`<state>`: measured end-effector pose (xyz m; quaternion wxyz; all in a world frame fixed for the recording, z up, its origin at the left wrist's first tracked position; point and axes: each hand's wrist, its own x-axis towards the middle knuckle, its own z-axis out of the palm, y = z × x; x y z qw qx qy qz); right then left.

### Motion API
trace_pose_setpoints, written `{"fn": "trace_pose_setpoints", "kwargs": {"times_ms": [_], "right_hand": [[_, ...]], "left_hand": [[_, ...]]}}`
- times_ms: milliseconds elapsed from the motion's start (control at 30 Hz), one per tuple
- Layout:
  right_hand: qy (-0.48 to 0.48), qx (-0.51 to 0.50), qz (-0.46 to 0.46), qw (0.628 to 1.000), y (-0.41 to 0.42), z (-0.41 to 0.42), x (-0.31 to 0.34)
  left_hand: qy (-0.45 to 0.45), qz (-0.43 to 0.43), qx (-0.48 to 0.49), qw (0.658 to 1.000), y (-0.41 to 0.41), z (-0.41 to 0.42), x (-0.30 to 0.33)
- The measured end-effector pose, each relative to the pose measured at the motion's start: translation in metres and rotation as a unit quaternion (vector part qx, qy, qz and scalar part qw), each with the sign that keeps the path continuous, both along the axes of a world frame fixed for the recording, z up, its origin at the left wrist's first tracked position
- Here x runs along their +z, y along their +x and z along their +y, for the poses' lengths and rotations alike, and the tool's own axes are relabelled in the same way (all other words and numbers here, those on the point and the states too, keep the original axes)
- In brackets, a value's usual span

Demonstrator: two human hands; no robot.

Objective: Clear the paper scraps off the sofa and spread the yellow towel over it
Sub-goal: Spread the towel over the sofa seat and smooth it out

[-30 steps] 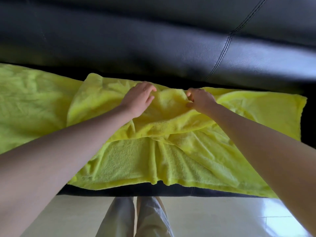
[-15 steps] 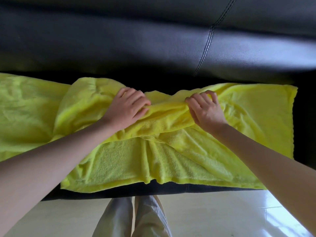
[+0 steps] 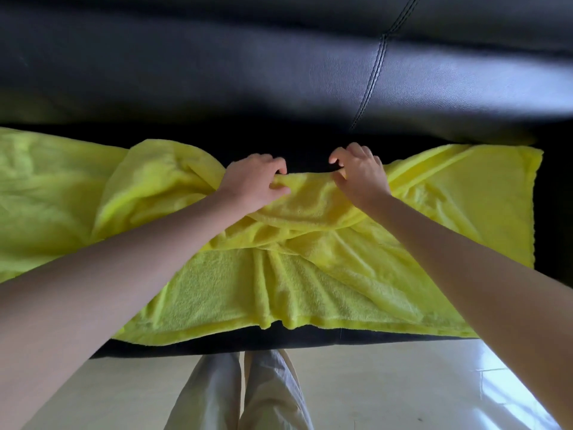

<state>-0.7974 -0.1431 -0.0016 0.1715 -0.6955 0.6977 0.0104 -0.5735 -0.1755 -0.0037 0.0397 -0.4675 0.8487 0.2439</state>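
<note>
Head view: I am seeing no paper scraps on the sofa (image 3: 279,72). Left hand (image 3: 252,181) and right hand (image 3: 361,175) are pinching the yellow towel (image 3: 310,274), which is lying bunched; flattening is remaining, I judge.

Soft daylight — glare on sofa backrest (image 3: 434,79), blurred edges

Bright yellow terry towel (image 3: 310,287): left end cut off by frame edge, extent unknown. Black leather sofa (image 3: 217,72): backrest motion-blurred, top and both sides out of frame; seat mostly hidden under towel. Left hand (image 3: 252,181), right hand (image 3: 361,173): fingertips partly buried in towel fold, grip detail unclear. Light grey trousers (image 3: 235,395): feet cut off at bottom edge.
</note>
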Motion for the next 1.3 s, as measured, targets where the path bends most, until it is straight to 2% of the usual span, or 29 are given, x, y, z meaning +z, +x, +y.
{"fn": "trace_pose_setpoints", "kwargs": {"times_ms": [100, 167, 233, 300, 367, 433, 500, 600, 667, 733, 800, 867, 933, 1000, 1067, 1133, 1233, 1300], "right_hand": [[0.114, 0.044, 0.057, 0.991, -0.005, -0.012, -0.007], [0.129, 0.067, 0.078, 0.986, -0.008, -0.014, -0.01], [0.085, 0.058, 0.058, 0.993, -0.01, -0.017, -0.008], [-0.045, -0.02, 0.039, 0.998, -0.015, -0.022, -0.002], [-0.151, -0.113, 0.039, 0.981, -0.015, -0.028, 0.007], [-0.147, -0.103, 0.026, 0.983, -0.01, -0.033, 0.009], [-0.107, -0.086, 0.005, 0.991, -0.003, -0.038, 0.009], [-0.074, -0.142, -0.009, 0.987, 0.001, -0.047, 0.01], [-0.069, -0.144, -0.009, 0.987, 0.003, -0.046, 0.008], [-0.066, -0.131, -0.013, 0.989, 0.003, -0.04, 0.003], [-0.038, -0.114, -0.021, 0.993, 0.001, -0.032, -0.005], [0.018, -0.091, -0.043, 0.995, -0.001, -0.023, -0.015], [0.082, -0.073, -0.058, 0.992, -0.001, -0.016, -0.024], [0.109, -0.073, -0.062, 0.989, 0.001, -0.011, -0.029], [0.081, -0.082, -0.06, 0.992, 0.001, -0.008, -0.03], [0.017, -0.085, -0.03, 0.996, -0.003, -0.005, -0.028], [-0.066, -0.091, 0.02, 0.993, -0.013, 0.003, -0.021], [-0.077, -0.119, 0.034, 0.989, -0.027, 0.011, -0.017]], "left_hand": [[-0.004, -0.025, -0.036, 0.999, -0.005, -0.006, -0.005], [-0.009, 0.019, -0.017, 1.0, -0.005, -0.005, -0.006], [-0.024, 0.065, 0.02, 0.997, -0.002, -0.005, -0.005], [-0.053, 0.083, 0.083, 0.992, 0.003, -0.013, -0.002], [-0.067, 0.097, 0.18, 0.977, 0.006, -0.024, 0.0], [-0.08, 0.076, 0.226, 0.968, 0.005, -0.034, -0.001], [-0.098, 0.052, 0.197, 0.974, 0.002, -0.039, -0.004], [-0.119, 0.086, 0.103, 0.984, 0.0, -0.044, -0.009], [-0.126, 0.047, 0.041, 0.99, 0.002, -0.044, -0.014], [-0.139, 0.006, 0.03, 0.99, 0.008, -0.04, -0.02], [-0.192, -0.018, 0.032, 0.981, 0.014, -0.034, -0.024], [-0.231, 0.006, 0.011, 0.973, 0.016, -0.03, -0.024], [-0.208, 0.041, -0.052, 0.976, 0.01, -0.027, -0.026], [-0.114, 0.033, -0.099, 0.988, 0.001, -0.021, -0.03], [-0.016, -0.031, -0.073, 0.997, -0.004, -0.016, -0.038], [0.032, -0.086, -0.008, 0.996, -0.007, -0.013, -0.043], [0.035, -0.117, 0.021, 0.992, -0.012, -0.013, -0.04], [0.024, -0.13, 0.03, 0.991, -0.02, -0.013, -0.034]]}}
